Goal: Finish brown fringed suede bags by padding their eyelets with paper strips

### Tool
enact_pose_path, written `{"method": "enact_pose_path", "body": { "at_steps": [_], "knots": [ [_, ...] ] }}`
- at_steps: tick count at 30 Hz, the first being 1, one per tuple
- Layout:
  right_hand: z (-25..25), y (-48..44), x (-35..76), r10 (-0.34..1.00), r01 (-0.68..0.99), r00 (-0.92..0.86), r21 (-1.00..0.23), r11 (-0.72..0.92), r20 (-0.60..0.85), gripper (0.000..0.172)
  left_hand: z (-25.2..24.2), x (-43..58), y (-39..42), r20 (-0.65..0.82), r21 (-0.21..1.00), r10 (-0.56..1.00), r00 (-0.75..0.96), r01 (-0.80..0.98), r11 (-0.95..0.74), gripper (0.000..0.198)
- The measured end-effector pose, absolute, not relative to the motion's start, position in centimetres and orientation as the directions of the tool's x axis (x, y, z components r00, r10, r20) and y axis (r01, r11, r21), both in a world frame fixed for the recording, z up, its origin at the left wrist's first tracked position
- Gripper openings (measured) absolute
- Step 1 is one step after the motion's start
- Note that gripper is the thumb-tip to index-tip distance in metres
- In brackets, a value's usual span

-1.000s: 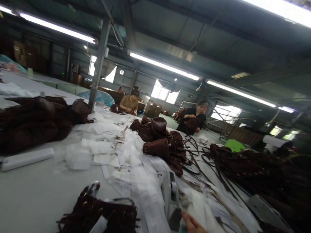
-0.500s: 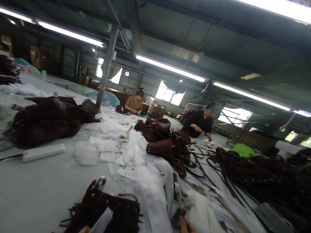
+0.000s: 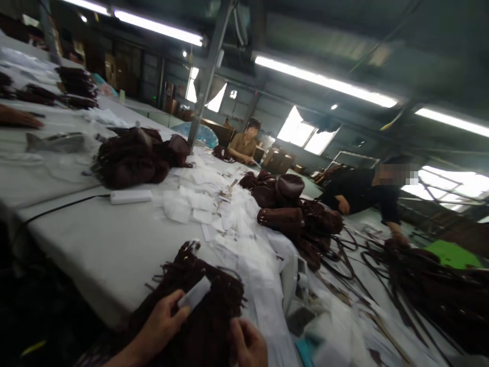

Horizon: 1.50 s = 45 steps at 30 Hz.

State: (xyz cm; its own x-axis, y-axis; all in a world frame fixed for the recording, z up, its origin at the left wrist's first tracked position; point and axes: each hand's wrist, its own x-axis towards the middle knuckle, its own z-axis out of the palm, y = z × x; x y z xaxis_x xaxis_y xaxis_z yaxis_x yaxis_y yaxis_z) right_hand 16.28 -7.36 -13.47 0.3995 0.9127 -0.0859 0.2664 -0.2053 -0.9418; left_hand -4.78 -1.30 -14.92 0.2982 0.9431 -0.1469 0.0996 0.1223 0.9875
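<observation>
My left hand [image 3: 166,321] is closed on a flat white strip [image 3: 195,294], pinched between thumb and fingers. Beneath it lies a dark brown fringed bag [image 3: 208,326] with small metal eyelets along its top edge. My right hand [image 3: 248,342] is at the bag's right side, fingers pressed together. Whether those fingers grip the bag or a small piece is hidden. Just right of this hand stands a white device [image 3: 291,285] resembling a tape dispenser, amid white sheets [image 3: 260,300].
Brown bags [image 3: 282,204] pile up ahead, with another heap [image 3: 141,158] at left. A white corded bar [image 3: 130,197] lies on the table [image 3: 76,239]. Straps and more bags [image 3: 439,290] fill the right. Two co-workers [image 3: 244,145] sit or lean across the table; another person's hand [image 3: 19,117] shows far left.
The view has swung left and down, so the scene sits further right. My right hand has moved from beside the white device to the bag's edge. My left hand still holds the white strip.
</observation>
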Motion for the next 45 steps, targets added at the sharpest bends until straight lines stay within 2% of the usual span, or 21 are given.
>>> {"method": "enact_pose_path", "body": {
  "at_steps": [3, 7, 14, 19, 23, 26, 30, 33, 38, 41, 45],
  "knots": [
    [-12.1, -6.5, 11.6, 0.972, 0.257, 0.195, -0.949, -0.183, -0.134, 0.039, -14.0, -5.2, -1.4, -0.119, 0.991, 0.956, 0.267, 0.093, 0.098, 0.024],
    [-10.9, -5.2, 8.7, 0.987, 0.296, 0.121, -0.945, -0.141, -0.109, 0.033, -13.7, -5.3, -1.3, -0.106, 0.993, 0.956, 0.274, 0.069, 0.091, 0.019],
    [-11.1, -3.7, 7.5, 0.97, 0.374, 0.207, -0.906, -0.2, -0.128, 0.04, -13.9, -5.4, -1.3, -0.053, 0.996, 0.962, 0.269, 0.077, 0.033, 0.018],
    [-11.6, -3.1, 7.2, 0.952, 0.557, 0.272, -0.783, -0.276, -0.142, 0.047, -14.3, -5.5, -1.7, -0.021, 0.991, 0.968, 0.25, 0.134, -0.013, 0.021],
    [-11.8, -2.7, 6.9, 0.959, 0.646, 0.258, -0.717, -0.261, -0.116, 0.05, -14.5, -5.5, -1.5, -0.018, 0.99, 0.973, 0.232, 0.139, -0.015, 0.017],
    [-11.8, -2.7, 6.8, 0.969, 0.677, 0.23, -0.7, -0.226, -0.091, 0.052, -14.7, -5.6, -1.2, -0.051, 0.993, 0.972, 0.231, 0.117, 0.024, 0.013],
    [-12.2, -2.8, 6.8, 0.97, 0.727, 0.233, -0.649, -0.224, -0.074, 0.051, -15.2, -5.5, -0.9, -0.165, 0.986, 0.948, 0.273, 0.025, 0.165, 0.012],
    [-12.6, -2.8, 6.9, 0.973, 0.659, 0.215, -0.724, -0.204, -0.079, 0.05, -15.6, -5.5, -0.6, -0.228, 0.968, 0.923, 0.31, -0.032, 0.25, 0.017],
    [-12.7, -3.3, 7.3, 0.993, 0.438, 0.116, -0.895, -0.087, -0.039, 0.041, -15.1, -5.8, -0.3, -0.234, 0.937, 0.897, 0.375, -0.159, 0.312, 0.025],
    [-12.4, -3.7, 7.6, 0.996, 0.376, 0.085, -0.925, -0.059, -0.029, 0.035, -14.9, -5.9, -0.2, -0.241, 0.911, 0.881, 0.406, -0.219, 0.35, 0.025],
    [-12.3, -4.0, 7.7, 0.998, 0.376, 0.06, -0.926, -0.038, -0.017, 0.032, -14.8, -6.0, 0.0, -0.254, 0.897, 0.871, 0.42, -0.235, 0.375, 0.024]
  ]
}}
